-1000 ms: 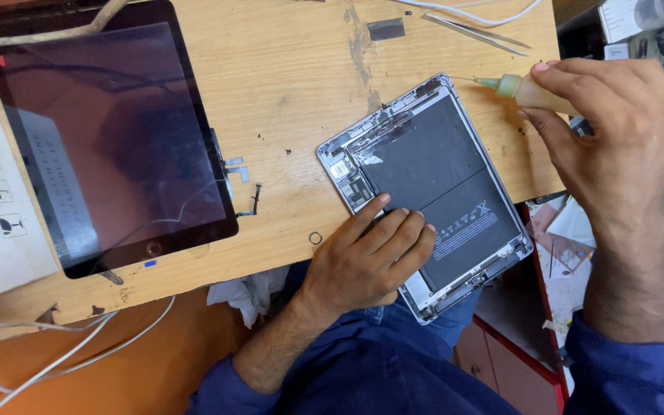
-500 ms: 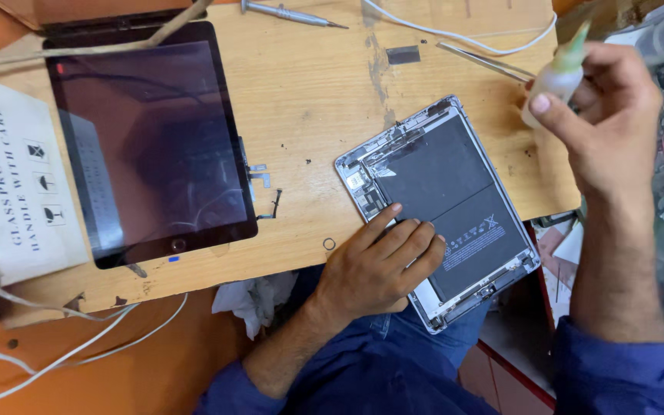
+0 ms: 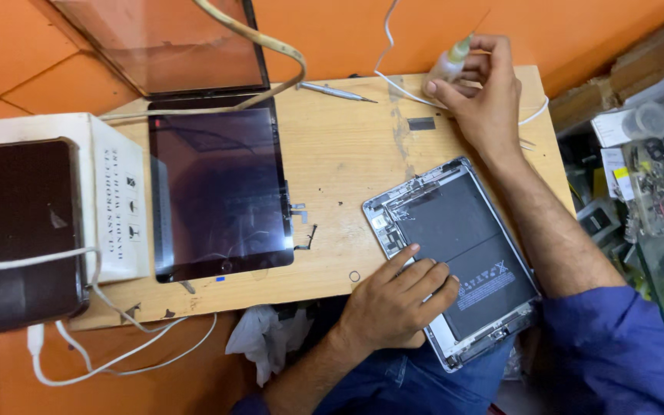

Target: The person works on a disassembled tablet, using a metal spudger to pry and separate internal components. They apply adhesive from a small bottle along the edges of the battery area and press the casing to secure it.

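Observation:
My left hand (image 3: pixel 397 303) lies flat on the lower edge of an opened tablet body (image 3: pixel 455 257), its black battery exposed, at the wooden board's right front corner. My right hand (image 3: pixel 482 92) is at the far side of the board, fingers closed around a small pale squeeze bottle (image 3: pixel 449 63) with a greenish tip. The detached black tablet screen (image 3: pixel 217 192) lies face up on the left part of the board.
A white box (image 3: pixel 113 200) with a dark phone-like slab (image 3: pixel 21 230) on it stands at left, white cables (image 3: pixel 117 338) trailing below. A glass panel (image 3: pixel 170 42) leans at the back. A metal tool (image 3: pixel 336 92) lies on the board (image 3: pixel 340 169). Cluttered parts shelves (image 3: pixel 647 154) are at right.
My right hand has carried the small bottle from beside the tablet body to the far edge of the board. The view has tilted and pulled back. My left hand stays on the tablet body.

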